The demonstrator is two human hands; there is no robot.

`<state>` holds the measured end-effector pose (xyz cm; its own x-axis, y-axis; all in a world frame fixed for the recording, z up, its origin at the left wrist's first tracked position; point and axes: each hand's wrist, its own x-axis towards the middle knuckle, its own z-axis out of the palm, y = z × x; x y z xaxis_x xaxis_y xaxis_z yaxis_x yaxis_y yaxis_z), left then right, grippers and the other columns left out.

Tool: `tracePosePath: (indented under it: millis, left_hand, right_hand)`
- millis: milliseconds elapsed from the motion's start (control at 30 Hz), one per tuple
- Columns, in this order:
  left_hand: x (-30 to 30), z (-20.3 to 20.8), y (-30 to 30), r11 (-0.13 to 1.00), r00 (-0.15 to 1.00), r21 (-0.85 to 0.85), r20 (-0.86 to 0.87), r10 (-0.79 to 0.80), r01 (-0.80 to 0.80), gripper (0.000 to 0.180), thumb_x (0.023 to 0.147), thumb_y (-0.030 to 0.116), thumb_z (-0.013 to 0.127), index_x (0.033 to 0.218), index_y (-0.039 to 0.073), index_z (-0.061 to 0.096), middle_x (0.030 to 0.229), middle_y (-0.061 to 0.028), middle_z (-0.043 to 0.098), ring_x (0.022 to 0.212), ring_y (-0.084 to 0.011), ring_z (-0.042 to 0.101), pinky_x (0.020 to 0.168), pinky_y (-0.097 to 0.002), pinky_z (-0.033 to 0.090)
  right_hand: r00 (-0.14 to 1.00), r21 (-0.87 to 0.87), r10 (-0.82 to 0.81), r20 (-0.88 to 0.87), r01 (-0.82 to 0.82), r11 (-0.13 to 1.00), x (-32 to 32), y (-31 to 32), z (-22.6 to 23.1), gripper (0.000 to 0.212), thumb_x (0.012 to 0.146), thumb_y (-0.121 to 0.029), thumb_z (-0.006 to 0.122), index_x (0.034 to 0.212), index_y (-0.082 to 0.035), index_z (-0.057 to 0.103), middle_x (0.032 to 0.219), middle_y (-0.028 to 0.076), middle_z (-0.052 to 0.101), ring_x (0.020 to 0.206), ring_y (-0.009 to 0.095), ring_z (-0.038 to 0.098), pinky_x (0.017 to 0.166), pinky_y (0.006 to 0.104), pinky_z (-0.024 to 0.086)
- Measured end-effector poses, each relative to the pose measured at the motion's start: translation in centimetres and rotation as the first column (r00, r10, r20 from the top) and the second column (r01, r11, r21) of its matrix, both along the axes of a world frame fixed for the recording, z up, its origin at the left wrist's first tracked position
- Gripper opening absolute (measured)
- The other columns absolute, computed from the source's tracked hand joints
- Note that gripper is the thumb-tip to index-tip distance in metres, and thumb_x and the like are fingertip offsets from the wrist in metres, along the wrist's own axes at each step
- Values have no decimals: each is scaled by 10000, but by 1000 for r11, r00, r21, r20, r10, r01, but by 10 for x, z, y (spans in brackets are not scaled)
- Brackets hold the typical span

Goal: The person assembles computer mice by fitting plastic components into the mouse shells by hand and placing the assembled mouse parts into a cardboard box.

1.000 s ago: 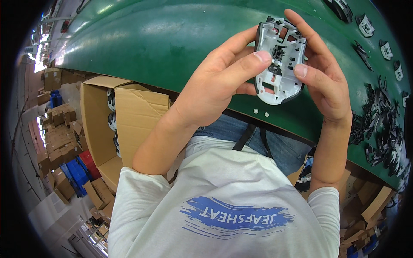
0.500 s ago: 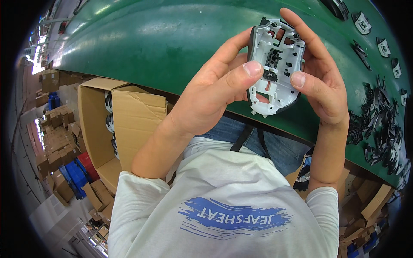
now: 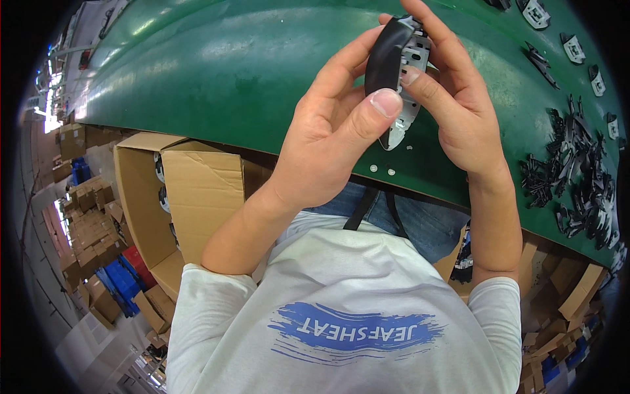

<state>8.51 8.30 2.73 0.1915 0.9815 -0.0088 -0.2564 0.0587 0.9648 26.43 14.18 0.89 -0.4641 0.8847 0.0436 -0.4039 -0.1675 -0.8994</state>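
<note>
Above the green table (image 3: pixel 230 98), both hands hold a plastic mouse shell (image 3: pixel 386 56), white inside with a black side. It is tipped on edge, so its smooth black flank and part of the ribbed white inside show. My left hand (image 3: pixel 321 131) grips the black side, thumb along its lower part and fingers behind. The right thumb presses on the white inner side while the other fingers of my right hand (image 3: pixel 462 121) curl round the far edge. Below the shell, two small white round pieces (image 3: pixel 374 168) lie near the table's front edge.
A heap of black plastic parts (image 3: pixel 577 180) covers the table's right side. Behind it lie several white and black shell pieces (image 3: pixel 572 48) and a slim black part (image 3: pixel 540 64). An open cardboard box (image 3: pixel 203 203) with parts inside stands at the left, below the table edge.
The mouse shell has turned from showing its open inside to showing its black side, and moved slightly up. My right thumb has shifted left onto its inner side. The small white pieces now show.
</note>
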Motion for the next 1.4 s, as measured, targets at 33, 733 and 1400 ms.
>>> tracePosePath:
  millis: [33,733,1400]
  left_hand:
    - [-1,-1,1,1000,1000,-8,24,-3,4,666,1135,263,556,1700,34,287,1568,-166,519,1407,-234,584,1118,-414,546]
    - [-8,-10,5,998,996,1,54,65,-65,656,1092,245,667,1636,17,380,1491,-117,547,1257,-177,629,1021,-326,541]
    - [-31,9,-19,761,687,645,-525,503,-64,875,758,206,951,1538,17,601,1490,-180,622,1269,-335,586,1090,-428,496]
  right_hand:
    - [1000,2,-5,-1,5,1000,2,0,-3,806,1039,56,623,1739,-44,237,1653,153,480,1410,190,542,1198,342,422]
    - [850,466,-403,339,220,857,5,-2,1,173,948,-126,815,1070,-5,803,966,59,807,860,124,727,811,291,581]
    - [997,55,22,-70,-19,998,5,-33,-14,311,1023,-56,699,1306,73,709,1318,115,715,1221,203,662,1115,367,471]
